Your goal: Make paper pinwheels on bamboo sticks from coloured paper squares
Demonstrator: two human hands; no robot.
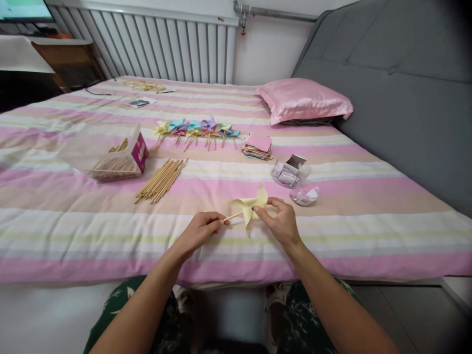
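A pale yellow paper pinwheel is held between my two hands, just above the striped bedspread. My left hand is closed on the end of its thin wooden stick. The thumb of my right hand presses at the centre of the pinwheel, where a small dark spot shows, while the other fingers are behind the paper blades and partly hidden. To the right of the pinwheel stand two small clear plastic tubs with bits inside.
A bundle of wooden sticks lies left of my hands, beside a clear plastic box of more sticks. Further back are several finished pinwheels and a stack of coloured paper squares. A pink pillow rests near the grey headboard.
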